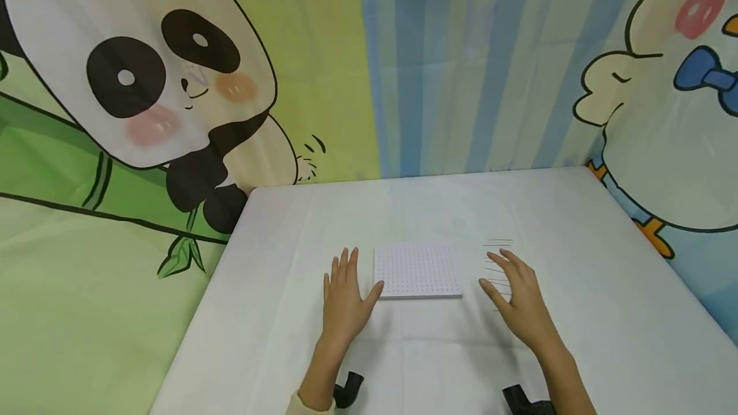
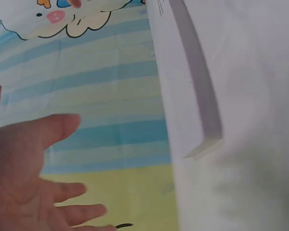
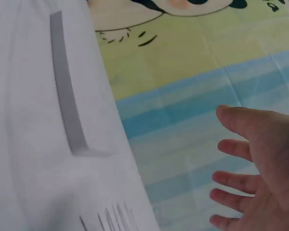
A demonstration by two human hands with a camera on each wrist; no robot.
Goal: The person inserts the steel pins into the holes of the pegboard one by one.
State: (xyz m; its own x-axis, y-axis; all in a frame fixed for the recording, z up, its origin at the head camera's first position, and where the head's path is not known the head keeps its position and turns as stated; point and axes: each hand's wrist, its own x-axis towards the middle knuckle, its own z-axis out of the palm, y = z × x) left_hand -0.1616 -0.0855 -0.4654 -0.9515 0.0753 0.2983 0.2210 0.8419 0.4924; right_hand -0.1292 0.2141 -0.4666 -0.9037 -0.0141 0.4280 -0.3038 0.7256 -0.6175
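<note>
A flat white board (image 1: 418, 271) dotted with rows of small holes lies on the white table. To its left is my left hand (image 1: 344, 306), fingers straight and thumb spread toward the board's near left corner; it holds nothing. On the other side my right hand (image 1: 524, 306) hovers with fingers spread, near several thin dark sticks or needles (image 1: 498, 240) laid in a column right of the board. Part of that column is hidden by the right hand. The board's side edge (image 2: 197, 82) shows in the left wrist view, and again its edge (image 3: 67, 86) in the right wrist view.
The white tabletop (image 1: 403, 364) reaches back to a cartoon curtain with a panda (image 1: 141, 63) on the left and a white character (image 1: 680, 146) on the right. Black wrist mounts (image 1: 348, 390) are on both wrists.
</note>
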